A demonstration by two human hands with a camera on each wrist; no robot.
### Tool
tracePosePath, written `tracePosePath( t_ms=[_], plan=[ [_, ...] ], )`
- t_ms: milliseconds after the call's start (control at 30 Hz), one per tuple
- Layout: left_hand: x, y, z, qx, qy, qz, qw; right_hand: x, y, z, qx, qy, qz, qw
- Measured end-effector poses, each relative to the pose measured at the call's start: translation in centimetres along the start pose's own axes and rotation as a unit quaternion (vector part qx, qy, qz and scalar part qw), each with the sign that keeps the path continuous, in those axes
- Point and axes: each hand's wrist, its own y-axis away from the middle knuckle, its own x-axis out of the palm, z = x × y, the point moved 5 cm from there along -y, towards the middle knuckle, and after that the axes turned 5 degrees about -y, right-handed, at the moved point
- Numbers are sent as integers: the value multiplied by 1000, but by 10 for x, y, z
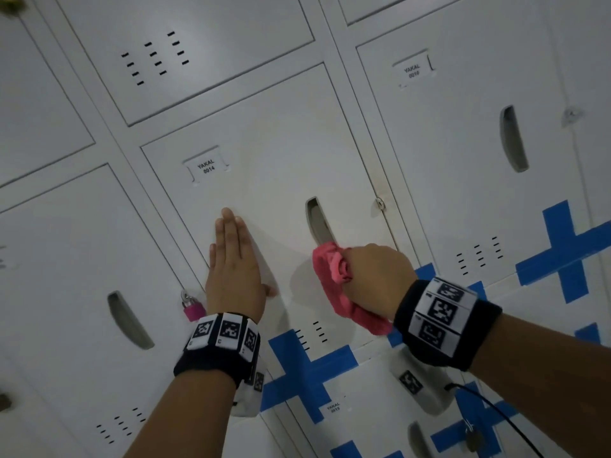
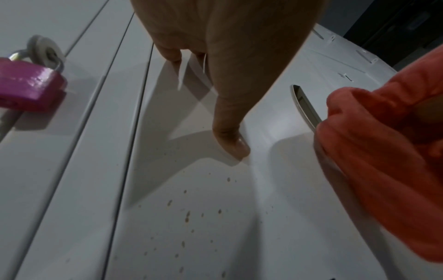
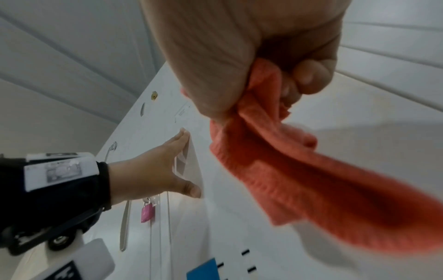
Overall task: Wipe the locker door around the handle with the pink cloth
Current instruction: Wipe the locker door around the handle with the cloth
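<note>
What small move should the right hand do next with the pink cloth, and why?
Probably slide the pink cloth up along the handle slot, pressing it on the door. The right hand grips the bunched cloth just at the slot's lower end, so the door beside and above the slot looks not yet covered. The left hand lies flat on the door, steadying it.

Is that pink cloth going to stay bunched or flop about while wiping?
Probably floppy: the pink cloth hangs limp below the right hand. It looks light and soft, folding into creases, so it should mould round the handle.
</note>
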Motion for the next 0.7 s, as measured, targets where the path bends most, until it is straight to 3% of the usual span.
tracePosePath(
  t_ms=[200, 300, 500, 700],
  plan=[
    [0, 0, -1, 2, 0, 0, 1000, -6, 4, -5, -40, -82, -127, 988],
    [0, 0, 0, 2, 8, -9, 1000, -10, -14, 16, -95, -7, -134, 986],
    [0, 0, 0, 3, 6, -13, 1000, -8, -38, 25, -129, 132, -177, 967],
    [0, 1, 1, 4, 28, -5, 1000, 6, -27, 6, -154, 76, -197, 965]
  ],
)
